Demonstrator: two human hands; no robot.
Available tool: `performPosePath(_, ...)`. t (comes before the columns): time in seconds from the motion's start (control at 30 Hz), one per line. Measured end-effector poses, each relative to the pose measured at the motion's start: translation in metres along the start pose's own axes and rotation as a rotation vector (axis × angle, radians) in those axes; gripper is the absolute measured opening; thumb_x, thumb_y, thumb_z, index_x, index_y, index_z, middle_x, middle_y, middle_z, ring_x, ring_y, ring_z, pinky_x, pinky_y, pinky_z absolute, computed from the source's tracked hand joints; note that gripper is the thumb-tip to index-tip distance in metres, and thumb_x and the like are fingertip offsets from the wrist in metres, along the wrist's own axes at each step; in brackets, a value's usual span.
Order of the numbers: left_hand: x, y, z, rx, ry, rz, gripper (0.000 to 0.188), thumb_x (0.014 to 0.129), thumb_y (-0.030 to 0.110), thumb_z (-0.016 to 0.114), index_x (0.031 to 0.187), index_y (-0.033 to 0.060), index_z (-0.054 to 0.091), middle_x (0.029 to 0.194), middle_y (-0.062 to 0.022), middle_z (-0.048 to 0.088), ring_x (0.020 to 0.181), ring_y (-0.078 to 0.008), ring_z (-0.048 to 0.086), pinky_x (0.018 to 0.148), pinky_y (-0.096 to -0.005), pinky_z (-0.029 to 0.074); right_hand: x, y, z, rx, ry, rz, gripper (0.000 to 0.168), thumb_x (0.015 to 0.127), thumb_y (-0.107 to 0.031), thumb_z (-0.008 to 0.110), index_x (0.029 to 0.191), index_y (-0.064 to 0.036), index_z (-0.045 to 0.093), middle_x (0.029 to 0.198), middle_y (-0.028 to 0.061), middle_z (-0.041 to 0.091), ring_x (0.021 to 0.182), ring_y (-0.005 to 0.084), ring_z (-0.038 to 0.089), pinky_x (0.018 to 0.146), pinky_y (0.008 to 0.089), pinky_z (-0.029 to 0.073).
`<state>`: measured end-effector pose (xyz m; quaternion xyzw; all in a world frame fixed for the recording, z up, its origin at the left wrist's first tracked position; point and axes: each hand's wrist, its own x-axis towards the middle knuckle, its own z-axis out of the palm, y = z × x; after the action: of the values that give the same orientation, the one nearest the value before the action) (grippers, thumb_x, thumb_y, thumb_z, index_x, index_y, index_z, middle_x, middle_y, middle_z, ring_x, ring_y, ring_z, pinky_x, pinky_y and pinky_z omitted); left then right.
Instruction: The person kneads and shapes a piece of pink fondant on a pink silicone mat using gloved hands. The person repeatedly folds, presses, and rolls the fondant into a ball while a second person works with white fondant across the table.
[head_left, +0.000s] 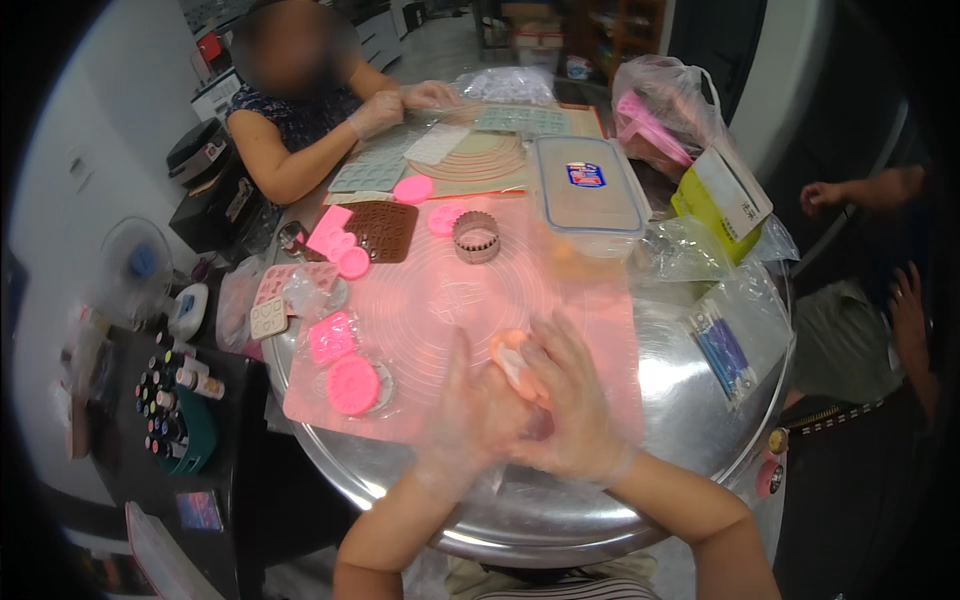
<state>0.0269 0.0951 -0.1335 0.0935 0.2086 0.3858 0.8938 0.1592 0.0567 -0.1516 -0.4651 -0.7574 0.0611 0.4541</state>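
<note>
A lump of orange-and-white dough (517, 366) is between my hands, above the pink silicone mat (427, 315). The fingers of my right hand (574, 405) curve over its right side. My left hand (484, 409) lies against it from the left and below, thumb sticking up. Both hands wear clear plastic gloves, and they hide part of the dough. Left of them, a round pink silicone mould (352, 384) and a square pink mould (332, 337) rest in clear wrapping on the mat. A fluted round metal cutter (476, 237) stands farther back.
A lidded plastic box (589, 195) stands at the mat's far right. A bag of blue and purple tools (724, 352) lies on the round metal table (675, 427). Brown letter mould (382, 231) and pink moulds crowd the far left. Across sits a gloved person (300, 127); another person's arm (870, 191) shows right.
</note>
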Motion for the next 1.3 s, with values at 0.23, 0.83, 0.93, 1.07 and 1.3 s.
performPosePath(0.23,0.004,-0.021,-0.026,0.512,-0.109,-0.129,0.051,0.101,0.043,0.036,0.139,0.0087,0.04,0.127,-0.0081,0.054,0.114,-0.0203,0.054,0.1,-0.0344,0.041,0.002,0.016,-0.007,0.152,0.097,0.01,0.033,0.084,-0.007,0.061,0.116,0.001,0.059,0.115,0.0206,0.059,0.105,0.0316,0.061,0.087,0.0356,0.049)
performPosePath(0.83,0.017,-0.037,-0.027,0.277,-0.017,-0.122,0.069,0.098,0.057,0.028,0.143,0.0053,0.029,0.118,-0.0086,0.055,0.103,-0.0169,0.058,0.087,-0.034,0.049,-0.003,0.022,0.004,0.38,-0.075,0.487,0.033,0.096,-0.033,0.047,0.109,-0.003,0.054,0.106,0.0189,0.055,0.101,0.03,0.055,0.087,0.0431,0.041)
performPosePath(0.93,0.011,-0.035,-0.017,0.464,0.115,-0.023,0.06,0.1,0.052,0.032,0.14,0.008,0.032,0.108,-0.006,0.054,0.093,-0.0114,0.057,0.075,-0.028,0.051,-0.008,0.025,0.019,-0.124,-0.116,0.19,0.049,0.092,-0.035,0.048,0.131,-0.005,0.045,0.135,0.0229,0.041,0.13,0.0403,0.033,0.106,0.0552,0.022)
performPosePath(1.07,0.022,-0.022,-0.064,0.55,0.024,0.073,0.054,0.101,0.044,0.033,0.141,0.0086,0.031,0.107,-0.005,0.054,0.093,-0.009,0.057,0.073,-0.0245,0.05,-0.001,0.009,0.014,-0.214,-0.17,0.157,0.065,0.087,-0.041,0.052,0.139,-0.005,0.039,0.145,0.0235,0.031,0.137,0.0446,0.022,0.11,0.0611,0.01)
performPosePath(1.3,0.005,-0.01,-0.032,0.361,-0.004,0.206,0.067,0.094,0.063,0.028,0.126,0.0063,0.042,0.11,-0.0098,0.055,0.102,-0.0186,0.058,0.088,-0.033,0.049,-0.013,0.002,0.01,-0.013,-0.105,-0.091,0.072,0.079,-0.038,0.068,0.137,-0.006,0.041,0.144,0.0234,0.032,0.131,0.0426,0.035,0.107,0.0601,0.021)
